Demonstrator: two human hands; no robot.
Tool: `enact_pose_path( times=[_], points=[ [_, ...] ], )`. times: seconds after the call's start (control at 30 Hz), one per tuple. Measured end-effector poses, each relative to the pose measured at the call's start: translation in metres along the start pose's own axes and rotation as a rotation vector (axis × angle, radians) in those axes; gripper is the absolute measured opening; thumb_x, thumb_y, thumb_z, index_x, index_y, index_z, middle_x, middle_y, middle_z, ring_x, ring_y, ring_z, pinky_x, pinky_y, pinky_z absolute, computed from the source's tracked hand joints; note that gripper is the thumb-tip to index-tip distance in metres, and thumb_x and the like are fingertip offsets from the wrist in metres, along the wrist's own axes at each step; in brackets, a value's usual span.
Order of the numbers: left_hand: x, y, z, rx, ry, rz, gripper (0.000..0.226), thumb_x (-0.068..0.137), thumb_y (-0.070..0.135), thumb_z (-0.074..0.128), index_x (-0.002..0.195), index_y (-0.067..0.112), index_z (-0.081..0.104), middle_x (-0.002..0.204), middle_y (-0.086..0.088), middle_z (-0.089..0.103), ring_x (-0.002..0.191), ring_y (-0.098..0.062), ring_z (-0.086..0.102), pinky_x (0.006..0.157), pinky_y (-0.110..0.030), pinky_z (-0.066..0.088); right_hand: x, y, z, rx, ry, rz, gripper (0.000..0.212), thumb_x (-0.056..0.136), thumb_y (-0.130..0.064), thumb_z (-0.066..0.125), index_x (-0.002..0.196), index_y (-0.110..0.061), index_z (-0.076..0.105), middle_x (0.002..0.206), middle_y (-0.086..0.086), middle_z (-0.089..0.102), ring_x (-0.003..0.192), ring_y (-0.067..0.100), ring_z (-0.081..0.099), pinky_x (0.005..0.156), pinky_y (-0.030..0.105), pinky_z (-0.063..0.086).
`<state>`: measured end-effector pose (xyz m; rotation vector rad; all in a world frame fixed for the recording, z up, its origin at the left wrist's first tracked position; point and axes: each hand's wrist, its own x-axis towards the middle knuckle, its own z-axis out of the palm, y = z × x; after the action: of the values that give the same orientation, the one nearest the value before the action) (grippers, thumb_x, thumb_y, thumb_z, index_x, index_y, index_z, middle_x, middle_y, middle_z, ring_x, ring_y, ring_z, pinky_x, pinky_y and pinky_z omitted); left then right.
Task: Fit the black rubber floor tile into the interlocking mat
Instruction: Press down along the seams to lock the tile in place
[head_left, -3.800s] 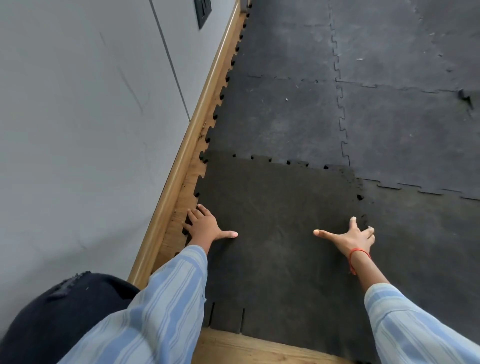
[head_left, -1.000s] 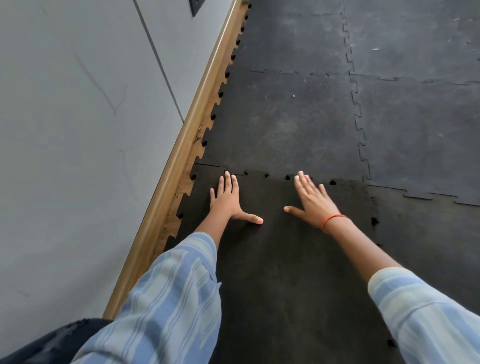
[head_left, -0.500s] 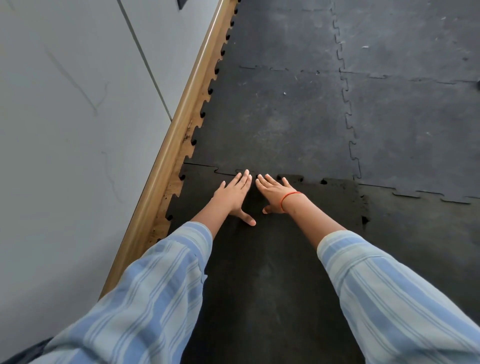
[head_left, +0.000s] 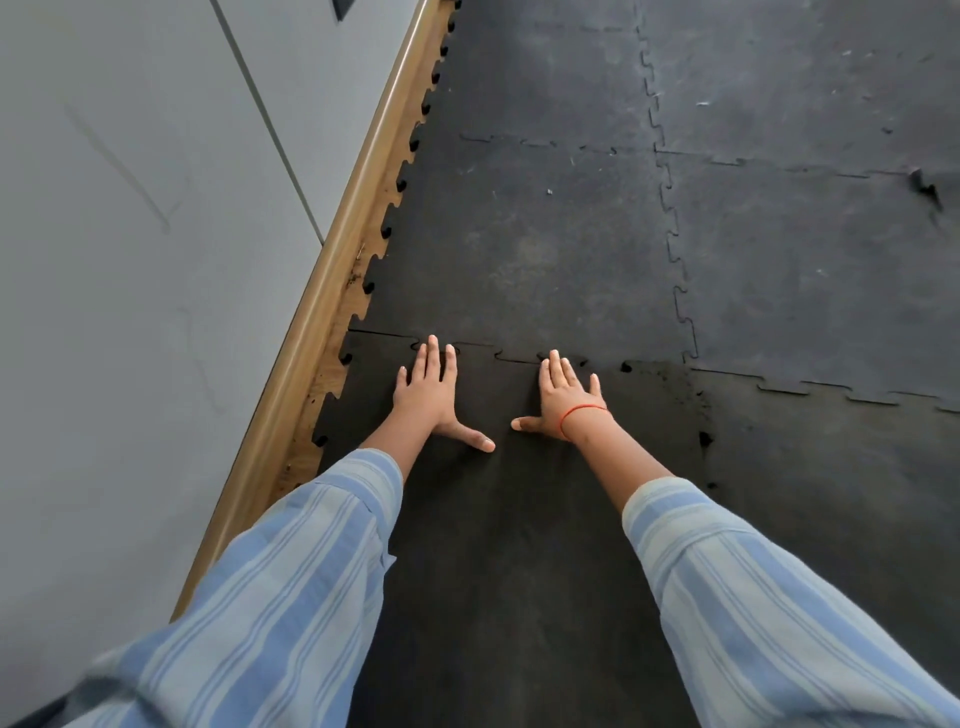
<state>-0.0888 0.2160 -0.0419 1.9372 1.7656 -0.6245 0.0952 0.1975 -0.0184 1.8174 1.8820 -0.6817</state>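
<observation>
We note the black tile (head_left: 509, 519) darker than adjoining mat (head_left: 519, 234), far-edge tabs partly unseated. L hand (head_left: 426, 397) & R hand (head_left: 563, 397) flat on it, fingers wide, gripping nothing. Wooden skirting (head_left: 322, 312) just beside tile's left edge.

Black rubber floor tile (head_left: 519, 545) lying flat, far edge meeting interlocking mat (head_left: 545, 234), right tabs seemingly not fully seated

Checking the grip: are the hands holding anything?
Nothing held: left hand and right hand press flat on the black rubber floor tile.
</observation>
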Motion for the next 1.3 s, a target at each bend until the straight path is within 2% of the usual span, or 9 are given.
enact_pose_path(
  times=[0.2, 0.3, 0.43, 0.53, 0.63, 0.73, 0.93, 1.07, 1.3],
  points=[
    [0.0, 0.006, -0.005, 0.026, -0.037, -0.005, 0.156, 0.049, 0.084, 0.069, 0.149, 0.013, -0.028, 0.154, -0.012, -0.036, 0.146, -0.029, -0.026, 0.118, -0.053, -0.002, 0.007, 0.003, 0.003, 0.009, -0.063, 0.01, 0.105, 0.086, -0.067, 0.045, 0.15, -0.011, -0.016, 0.158, 0.001, -0.027, 0.147, 0.017, -0.018, 0.12, 0.05, -0.004],
    [-0.005, 0.015, -0.009, 0.095, -0.035, 0.095, 0.145, 0.06, 0.076, 0.07, 0.151, 0.012, -0.023, 0.157, -0.009, -0.032, 0.148, -0.027, -0.021, 0.118, -0.055, 0.0, 0.004, 0.007, 0.0, 0.03, -0.065, -0.02, 0.103, 0.087, -0.062, 0.048, 0.151, -0.011, -0.013, 0.159, 0.001, -0.025, 0.148, 0.017, -0.016, 0.12, 0.05, -0.003],
    [-0.011, 0.058, -0.011, 0.195, -0.065, 0.339, 0.136, 0.068, 0.059, 0.078, 0.153, 0.01, -0.015, 0.161, -0.006, -0.024, 0.15, -0.024, -0.014, 0.117, -0.056, 0.004, 0.001, 0.043, 0.009, 0.099, 0.011, 0.028, 0.077, 0.099, -0.046, 0.036, 0.152, -0.013, -0.009, 0.16, -0.001, -0.02, 0.148, 0.014, -0.013, 0.119, 0.051, -0.002],
    [-0.007, 0.076, -0.009, 0.182, -0.069, 0.358, 0.135, 0.068, 0.059, 0.078, 0.153, 0.01, -0.016, 0.16, -0.005, -0.025, 0.149, -0.024, -0.016, 0.118, -0.054, 0.005, 0.001, 0.062, 0.019, 0.084, 0.038, 0.078, 0.063, 0.103, -0.034, 0.025, 0.152, -0.014, -0.009, 0.16, -0.002, -0.02, 0.148, 0.013, -0.013, 0.118, 0.051, -0.003],
    [-0.004, 0.08, -0.01, 0.198, -0.075, 0.327, 0.129, 0.073, 0.065, 0.069, 0.153, 0.011, -0.017, 0.16, -0.004, -0.026, 0.149, -0.022, -0.015, 0.119, -0.053, 0.004, 0.003, 0.063, 0.017, 0.105, 0.009, 0.066, 0.063, 0.103, -0.033, 0.024, 0.152, -0.016, -0.012, 0.159, -0.003, -0.023, 0.148, 0.013, -0.016, 0.118, 0.049, -0.004],
    [-0.008, 0.088, -0.009, 0.205, -0.064, 0.298, 0.108, 0.087, 0.067, 0.049, 0.154, 0.012, -0.015, 0.16, -0.003, -0.025, 0.15, -0.02, -0.014, 0.12, -0.052, 0.003, -0.001, 0.063, 0.016, 0.119, 0.019, 0.048, 0.063, 0.103, -0.034, 0.024, 0.152, -0.016, -0.012, 0.159, -0.004, -0.022, 0.147, 0.013, -0.016, 0.118, 0.049, -0.005],
    [-0.009, 0.144, 0.005, 0.157, -0.002, 0.412, 0.075, 0.101, 0.052, 0.025, 0.155, 0.015, -0.012, 0.161, 0.001, -0.024, 0.15, -0.019, -0.016, 0.12, -0.052, 0.0, -0.018, 0.121, 0.039, 0.124, 0.192, 0.224, 0.06, 0.102, -0.04, 0.015, 0.152, -0.015, -0.009, 0.161, -0.002, -0.017, 0.148, 0.012, -0.013, 0.119, 0.05, -0.005],
    [0.0, 0.174, 0.006, 0.122, 0.017, 0.44, 0.066, 0.104, 0.044, 0.02, 0.154, 0.017, -0.012, 0.161, 0.004, -0.024, 0.149, -0.02, -0.018, 0.118, -0.056, -0.004, -0.017, 0.135, 0.037, 0.11, 0.163, 0.193, 0.059, 0.102, -0.038, 0.014, 0.153, -0.016, -0.007, 0.161, -0.004, -0.015, 0.148, 0.012, -0.012, 0.119, 0.05, -0.005],
    [0.012, 0.189, -0.005, 0.136, -0.01, 0.411, 0.065, 0.103, 0.043, 0.021, 0.154, 0.02, -0.014, 0.159, 0.007, -0.026, 0.149, -0.019, -0.019, 0.117, -0.058, -0.003, -0.017, 0.137, 0.024, 0.143, 0.105, 0.177, 0.06, 0.102, -0.038, 0.016, 0.152, -0.016, -0.009, 0.16, -0.004, -0.018, 0.148, 0.012, -0.014, 0.118, 0.052, -0.006]
  ],
)
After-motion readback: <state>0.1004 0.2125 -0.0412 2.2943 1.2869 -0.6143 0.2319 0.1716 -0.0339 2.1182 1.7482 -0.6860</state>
